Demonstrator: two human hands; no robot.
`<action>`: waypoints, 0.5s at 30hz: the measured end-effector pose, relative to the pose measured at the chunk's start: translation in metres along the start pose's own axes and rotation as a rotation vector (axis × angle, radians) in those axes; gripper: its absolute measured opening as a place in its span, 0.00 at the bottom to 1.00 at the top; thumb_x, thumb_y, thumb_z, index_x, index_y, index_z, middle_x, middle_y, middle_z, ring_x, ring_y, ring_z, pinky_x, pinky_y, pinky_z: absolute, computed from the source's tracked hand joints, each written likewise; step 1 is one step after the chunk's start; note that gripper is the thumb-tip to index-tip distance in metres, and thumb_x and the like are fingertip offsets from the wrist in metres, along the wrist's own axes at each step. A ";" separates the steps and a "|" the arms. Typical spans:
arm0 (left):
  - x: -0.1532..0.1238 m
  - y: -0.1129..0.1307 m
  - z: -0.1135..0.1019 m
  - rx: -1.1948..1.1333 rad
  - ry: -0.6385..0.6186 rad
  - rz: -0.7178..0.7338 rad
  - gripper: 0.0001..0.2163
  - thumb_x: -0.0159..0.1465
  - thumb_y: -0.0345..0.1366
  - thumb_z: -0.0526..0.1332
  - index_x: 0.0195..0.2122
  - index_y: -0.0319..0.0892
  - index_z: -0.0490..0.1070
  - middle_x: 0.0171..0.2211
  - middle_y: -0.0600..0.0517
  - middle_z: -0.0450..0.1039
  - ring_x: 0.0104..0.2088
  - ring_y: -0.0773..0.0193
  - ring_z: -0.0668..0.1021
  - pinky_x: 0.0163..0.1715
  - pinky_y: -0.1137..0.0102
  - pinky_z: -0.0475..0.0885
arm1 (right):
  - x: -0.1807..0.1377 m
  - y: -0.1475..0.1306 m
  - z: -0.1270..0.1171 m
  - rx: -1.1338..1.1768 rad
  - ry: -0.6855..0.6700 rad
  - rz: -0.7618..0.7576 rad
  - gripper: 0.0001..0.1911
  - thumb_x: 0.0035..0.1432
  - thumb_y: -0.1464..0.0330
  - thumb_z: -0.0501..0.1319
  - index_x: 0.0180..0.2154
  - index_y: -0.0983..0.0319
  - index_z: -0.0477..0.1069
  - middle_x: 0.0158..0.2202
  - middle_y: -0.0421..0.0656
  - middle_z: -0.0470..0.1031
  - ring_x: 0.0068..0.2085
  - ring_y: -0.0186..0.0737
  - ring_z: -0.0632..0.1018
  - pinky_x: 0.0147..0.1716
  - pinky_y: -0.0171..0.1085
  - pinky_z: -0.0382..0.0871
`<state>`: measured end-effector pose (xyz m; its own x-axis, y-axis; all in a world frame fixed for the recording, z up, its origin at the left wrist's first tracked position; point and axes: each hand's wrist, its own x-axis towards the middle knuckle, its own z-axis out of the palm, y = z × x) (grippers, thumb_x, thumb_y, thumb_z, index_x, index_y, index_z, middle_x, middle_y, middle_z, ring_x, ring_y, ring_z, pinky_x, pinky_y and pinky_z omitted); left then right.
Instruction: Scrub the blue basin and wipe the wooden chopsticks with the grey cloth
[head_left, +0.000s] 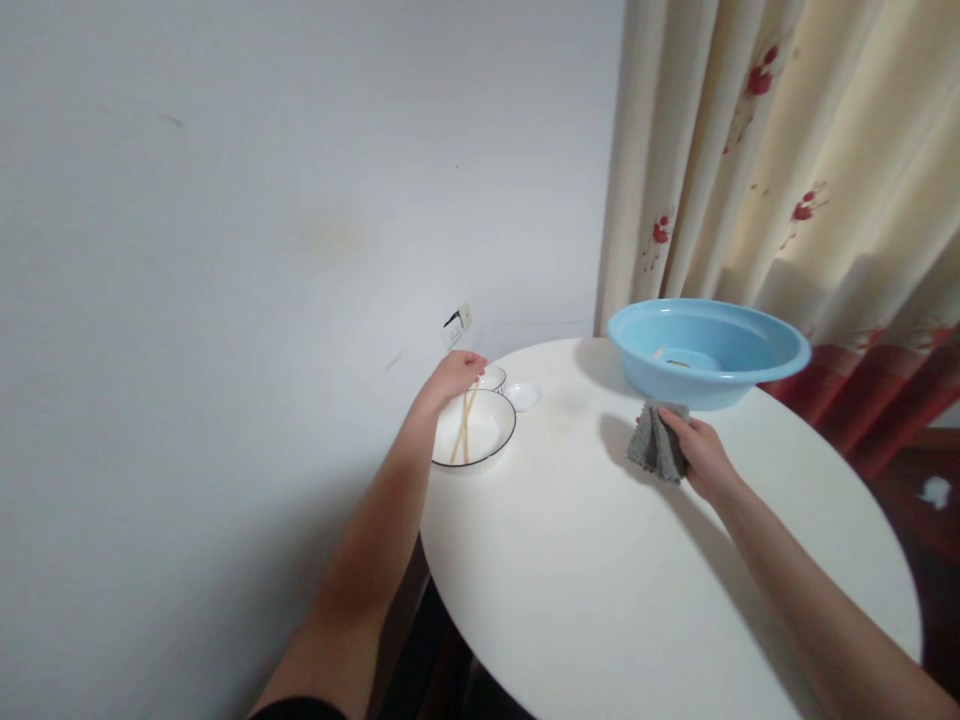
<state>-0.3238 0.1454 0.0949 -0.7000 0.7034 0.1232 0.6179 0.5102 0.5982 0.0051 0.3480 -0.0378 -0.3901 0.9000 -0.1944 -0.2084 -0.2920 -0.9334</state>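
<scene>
At the table's left edge by the wall, my left hand [456, 374] is closed, its fingertips beside a small white bowl [493, 377]. Whether it grips the bowl's rim or the chopstick ends is hidden. Two wooden chopsticks [466, 425] lie crossed over a wide white bowl with a dark rim [491, 428], just below that hand. A small white dish [523, 397] sits to the right of these bowls. My right hand [701, 455] holds a bunched grey cloth [657, 443] above the tabletop, in front of a blue basin.
The blue basin [712, 385] stands at the back right of the round white table [600, 590], with small items inside that I cannot make out. Behind it hangs a cream curtain [750, 180] with red flowers. A wall socket [456, 327] is near my left hand.
</scene>
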 end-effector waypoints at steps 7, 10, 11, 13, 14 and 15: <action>-0.004 -0.066 0.025 0.452 -0.033 -0.180 0.18 0.69 0.45 0.59 0.47 0.36 0.80 0.52 0.31 0.79 0.56 0.46 0.81 0.47 0.66 0.73 | 0.007 0.017 0.001 -0.024 -0.050 0.079 0.12 0.58 0.62 0.70 0.38 0.65 0.81 0.37 0.52 0.85 0.35 0.48 0.86 0.32 0.39 0.81; 0.000 -0.073 0.034 0.525 -0.088 -0.212 0.21 0.67 0.49 0.62 0.51 0.37 0.77 0.54 0.31 0.78 0.56 0.44 0.81 0.47 0.65 0.74 | 0.010 0.020 0.000 -0.029 -0.040 0.101 0.11 0.59 0.63 0.69 0.38 0.65 0.81 0.37 0.52 0.85 0.34 0.46 0.85 0.31 0.38 0.80; 0.001 -0.073 0.036 0.533 -0.106 -0.217 0.23 0.66 0.51 0.63 0.52 0.37 0.77 0.54 0.31 0.79 0.55 0.44 0.81 0.47 0.65 0.74 | 0.011 0.020 0.000 -0.028 -0.042 0.104 0.11 0.60 0.63 0.68 0.38 0.65 0.81 0.38 0.52 0.85 0.34 0.46 0.85 0.31 0.38 0.80; 0.003 -0.073 0.040 0.545 -0.125 -0.230 0.25 0.63 0.54 0.64 0.52 0.38 0.76 0.54 0.32 0.79 0.55 0.43 0.81 0.47 0.64 0.75 | 0.010 0.020 0.000 -0.027 -0.053 0.099 0.10 0.61 0.63 0.68 0.38 0.65 0.80 0.38 0.52 0.85 0.34 0.45 0.85 0.31 0.37 0.80; 0.003 -0.073 0.042 0.553 -0.122 -0.237 0.25 0.62 0.54 0.65 0.52 0.39 0.76 0.54 0.32 0.79 0.55 0.43 0.81 0.46 0.64 0.75 | 0.009 0.020 0.001 -0.027 -0.059 0.097 0.10 0.61 0.63 0.68 0.38 0.65 0.80 0.38 0.53 0.85 0.34 0.46 0.85 0.32 0.37 0.80; 0.004 -0.072 0.043 0.563 -0.118 -0.244 0.25 0.61 0.53 0.66 0.51 0.40 0.76 0.54 0.33 0.79 0.55 0.43 0.81 0.46 0.64 0.75 | 0.008 0.019 0.001 -0.025 -0.064 0.096 0.10 0.61 0.63 0.68 0.37 0.65 0.80 0.38 0.53 0.85 0.34 0.46 0.85 0.32 0.37 0.80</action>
<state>-0.3558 0.1326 0.0177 -0.8208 0.5668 -0.0716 0.5612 0.8233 0.0848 -0.0032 0.3496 -0.0573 -0.4639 0.8456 -0.2641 -0.1449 -0.3666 -0.9190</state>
